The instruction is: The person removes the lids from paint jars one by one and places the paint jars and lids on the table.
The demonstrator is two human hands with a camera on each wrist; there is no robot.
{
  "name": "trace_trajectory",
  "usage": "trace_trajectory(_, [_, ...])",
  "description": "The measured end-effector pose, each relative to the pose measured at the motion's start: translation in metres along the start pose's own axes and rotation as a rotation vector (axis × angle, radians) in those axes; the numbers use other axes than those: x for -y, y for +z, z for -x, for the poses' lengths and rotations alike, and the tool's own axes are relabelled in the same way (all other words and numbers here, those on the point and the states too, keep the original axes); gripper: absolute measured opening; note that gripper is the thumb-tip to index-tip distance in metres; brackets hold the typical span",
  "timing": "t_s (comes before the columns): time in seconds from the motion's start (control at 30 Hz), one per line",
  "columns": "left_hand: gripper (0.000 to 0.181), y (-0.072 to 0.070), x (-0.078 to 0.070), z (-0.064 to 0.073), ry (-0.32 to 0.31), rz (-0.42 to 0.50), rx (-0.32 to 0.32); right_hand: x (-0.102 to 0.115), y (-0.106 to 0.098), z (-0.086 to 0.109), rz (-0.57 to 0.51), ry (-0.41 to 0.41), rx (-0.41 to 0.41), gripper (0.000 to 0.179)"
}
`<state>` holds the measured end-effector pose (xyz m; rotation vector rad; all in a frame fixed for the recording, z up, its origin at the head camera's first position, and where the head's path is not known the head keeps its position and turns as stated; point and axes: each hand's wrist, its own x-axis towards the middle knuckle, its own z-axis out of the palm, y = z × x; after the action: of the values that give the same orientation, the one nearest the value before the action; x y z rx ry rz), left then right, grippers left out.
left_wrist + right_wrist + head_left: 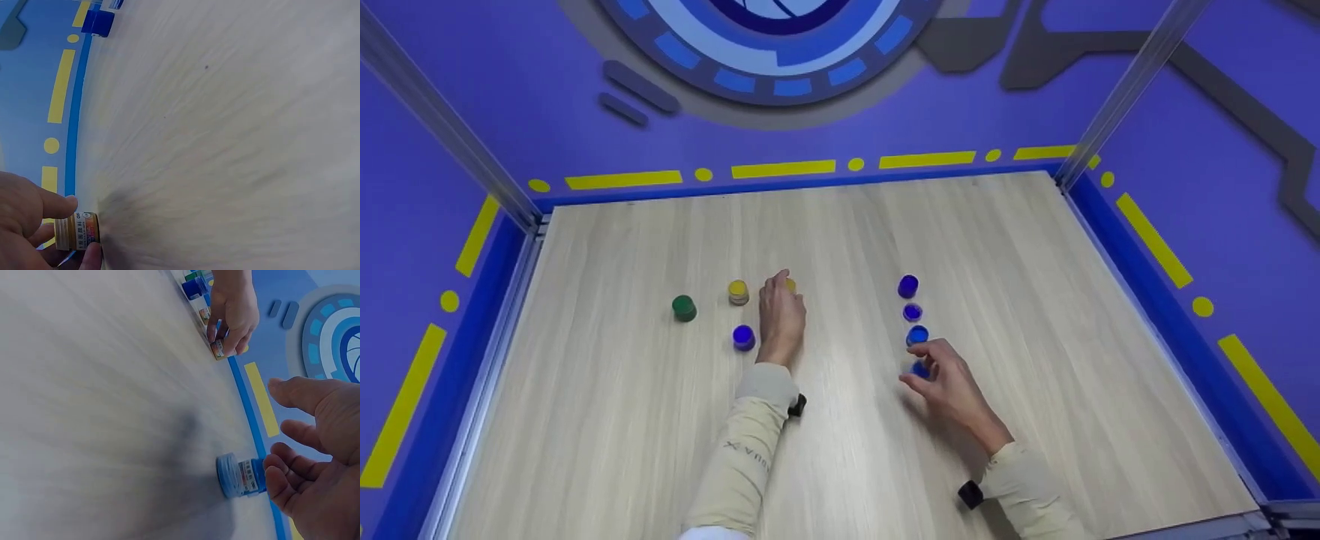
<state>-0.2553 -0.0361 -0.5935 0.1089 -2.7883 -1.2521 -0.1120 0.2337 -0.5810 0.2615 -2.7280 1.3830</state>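
The left hand (782, 319) grips a yellow jar (790, 286), left of the middle of the counter (840, 450). Between it and the counter's left edge stand another yellow jar (738, 292), a purple jar (743, 337) and, farthest left, a green jar (684, 308). The right hand (952, 382), thumb and fingers apart, curves around a blue jar (920, 370) (no grip shows), nearest the front edge in a purple-and-blue row toward the right edge.
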Motion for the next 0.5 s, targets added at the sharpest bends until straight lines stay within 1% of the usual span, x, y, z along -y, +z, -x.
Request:
trace_trajectory(0.1, [0.045,-0.001,0.001,0.0,-0.01,-0.004,0.008,0.004,0.004,-0.002,0.005,-0.02,0.014,0.04])
trace_trajectory(0.23, [0.043,-0.001,0.002,0.002,-0.01,-0.004,0.003,0.008,0.009,-0.005,0.006,-0.059,0.038,0.039])
trace_trajectory(0.37, [0.042,-0.001,0.002,0.005,-0.01,0.0,0.008,0.012,0.013,-0.008,0.011,-0.106,0.054,0.038])
trace_trajectory(0.5, [0.041,-0.001,0.003,0.011,0.0,-0.003,0.03,0.016,0.015,-0.011,0.014,-0.153,0.07,0.039])
